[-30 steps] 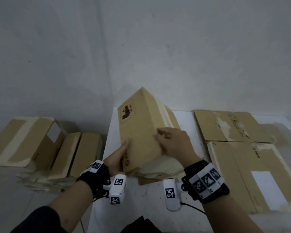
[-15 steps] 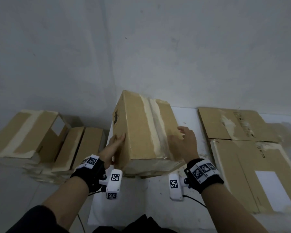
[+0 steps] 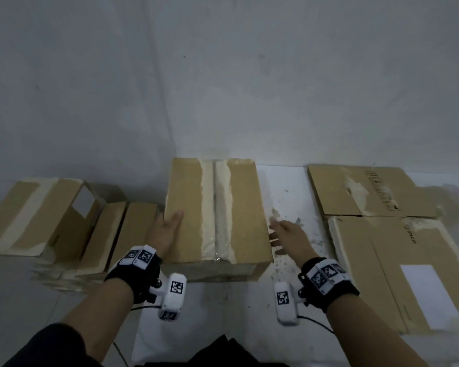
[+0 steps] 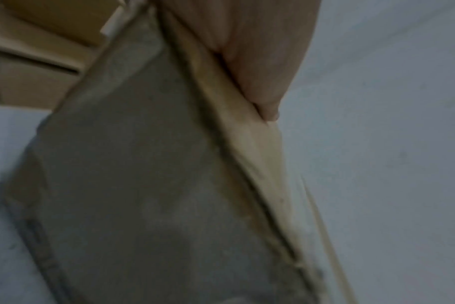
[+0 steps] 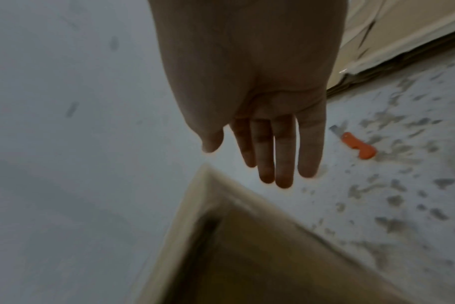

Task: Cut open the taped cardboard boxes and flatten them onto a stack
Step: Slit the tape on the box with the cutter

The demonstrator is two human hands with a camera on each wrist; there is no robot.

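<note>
A taped cardboard box [image 3: 217, 210] lies flat on the white table [image 3: 289, 192], its pale tape seam facing up. My left hand [image 3: 167, 229] rests open on the box's left edge, fingers straight; the left wrist view shows the box [image 4: 148, 185] with my thumb along its top edge. My right hand [image 3: 286, 231] hovers open just right of the box, touching nothing. In the right wrist view the right hand [image 5: 268, 148] hangs above a box corner [image 5: 247, 246]. An orange utility knife [image 5: 356, 144] lies on the table beyond the fingers; only its blade tip [image 3: 298, 221] shows in the head view.
Flattened cardboard sheets [image 3: 398, 250] are stacked at the right of the table. Taped boxes [image 3: 51, 218] sit on the floor to the left. A grey wall [image 3: 249, 88] stands close behind. Paper scraps speckle the table near the knife.
The box has gone from tilted on its edge to lying flat, seam up. My right hand has come off the box and moved right. The left hand stays on the left edge.
</note>
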